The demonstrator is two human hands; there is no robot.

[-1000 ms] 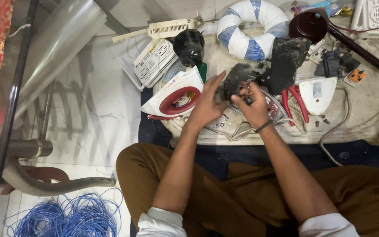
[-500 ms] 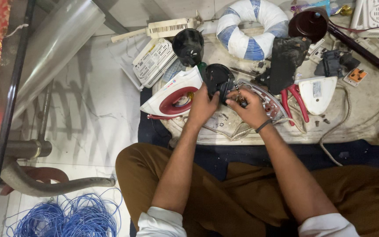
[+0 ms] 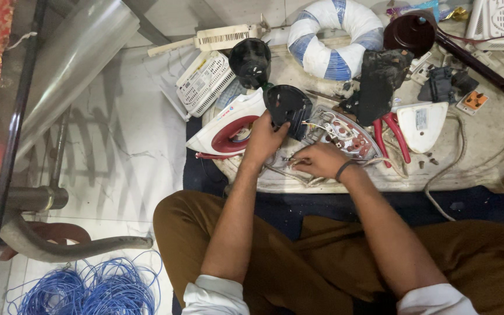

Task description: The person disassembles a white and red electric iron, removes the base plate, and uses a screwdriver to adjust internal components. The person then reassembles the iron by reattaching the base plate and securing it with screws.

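Cluttered round bench [image 3: 497, 157], opened clothes iron near its front edge.

Left hand [image 3: 263, 137] gripping black rear cover [image 3: 287, 105], raised above iron shell [image 3: 228, 125]; right hand [image 3: 319, 160] pinching loose wires [image 3: 290, 169] just below exposed soleplate [image 3: 345, 131], long axis running toward the bench's right edge.

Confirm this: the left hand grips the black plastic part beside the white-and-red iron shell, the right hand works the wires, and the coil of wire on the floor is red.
The colour is wrong. In the head view the wire coil on the floor is blue, not red. The rest holds: the left hand grips the black part beside the iron shell, and the right hand works the wires.
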